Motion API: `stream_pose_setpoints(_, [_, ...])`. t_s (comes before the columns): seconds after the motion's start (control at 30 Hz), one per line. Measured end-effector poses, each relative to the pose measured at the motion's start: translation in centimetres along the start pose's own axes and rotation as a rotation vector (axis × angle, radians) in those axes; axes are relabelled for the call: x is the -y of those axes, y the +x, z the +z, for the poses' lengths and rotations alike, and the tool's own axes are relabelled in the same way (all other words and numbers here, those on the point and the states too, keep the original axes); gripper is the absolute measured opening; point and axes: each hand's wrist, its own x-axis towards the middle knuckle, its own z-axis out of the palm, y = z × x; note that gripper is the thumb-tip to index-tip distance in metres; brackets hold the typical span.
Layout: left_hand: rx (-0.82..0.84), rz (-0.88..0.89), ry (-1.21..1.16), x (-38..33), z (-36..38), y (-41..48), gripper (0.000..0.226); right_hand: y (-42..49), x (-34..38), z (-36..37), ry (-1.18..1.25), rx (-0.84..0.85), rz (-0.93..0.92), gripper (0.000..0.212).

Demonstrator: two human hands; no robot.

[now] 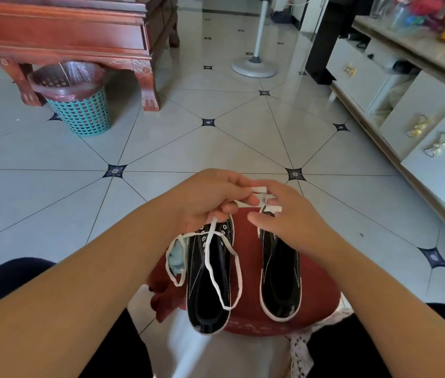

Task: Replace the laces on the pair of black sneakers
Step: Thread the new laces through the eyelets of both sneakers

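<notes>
Red stool [248,257] on tiled floor [161,148] carries black sneakers [207,290]; left grip [210,197] and right grip [292,216] both pinch white lace [236,257].

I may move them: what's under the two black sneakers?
The left sneaker and right sneaker rest on a red cushion. What supports the cushion is hidden, and the left hand and right hand, holding a white lace, cover the toes.

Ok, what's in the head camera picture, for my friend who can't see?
The left hand and right hand hold a white lace over the black left sneaker, where it loops loosely. The right sneaker sits beside it on a red cushion. A teal bin stands behind.
</notes>
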Motion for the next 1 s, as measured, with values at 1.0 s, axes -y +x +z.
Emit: stream_pose_setpoints(1.0, [-0.007, 0.147, 1.020, 1.8, 0.6, 9.6, 0.030, 5.7, -6.1, -4.4, 0.302, 0.022, 0.409, 0.014])
